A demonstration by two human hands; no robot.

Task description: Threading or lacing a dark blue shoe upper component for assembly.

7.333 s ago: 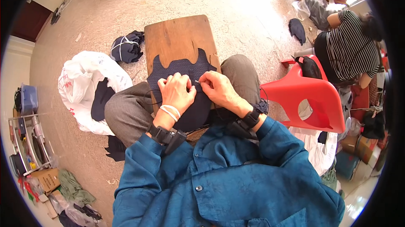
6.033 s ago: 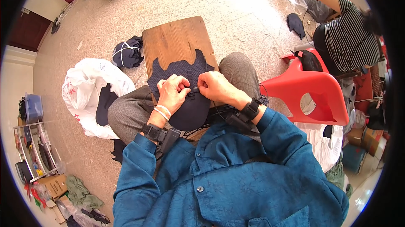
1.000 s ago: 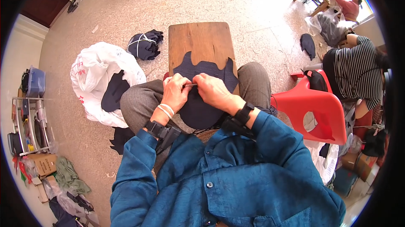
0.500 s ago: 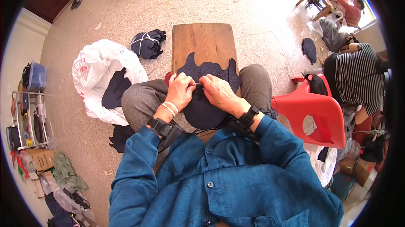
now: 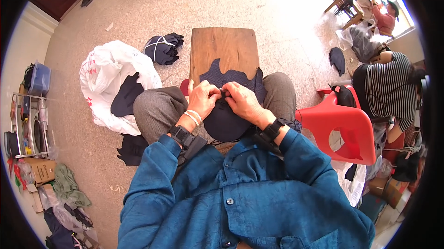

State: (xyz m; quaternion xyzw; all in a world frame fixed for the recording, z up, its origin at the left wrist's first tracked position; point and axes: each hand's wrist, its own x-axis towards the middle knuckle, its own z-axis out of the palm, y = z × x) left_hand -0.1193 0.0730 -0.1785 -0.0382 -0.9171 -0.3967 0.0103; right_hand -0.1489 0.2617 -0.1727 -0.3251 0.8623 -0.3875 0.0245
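Between my knees lies a dark navy fabric piece (image 5: 225, 122) with a rounded lower end. Above it, a textured navy piece with pointed, horn-like ends (image 5: 213, 73) rests on the near part of a wooden board (image 5: 224, 43). My left hand (image 5: 204, 100) pinches the upper edge of the rounded piece, thumb and fingers together. Close beside it, my right hand (image 5: 243, 104) pinches the same edge, its fingertips almost meeting the left ones. Whatever small detail sits between the fingertips is hidden. Both wrists carry black strapped devices.
At left stand a white plastic bag (image 5: 99, 105) with dark pieces and a tied navy bundle (image 5: 163, 49). A red plastic chair (image 5: 342, 129) is at right, near a person in a striped top (image 5: 388, 89). Another person (image 5: 385, 20) sits farther back. Shelves (image 5: 30, 124) line the left wall.
My fingertips have shifted along the fabric edge and drawn in closer; the small strip seen between them before no longer shows. The whole view has tilted slightly.
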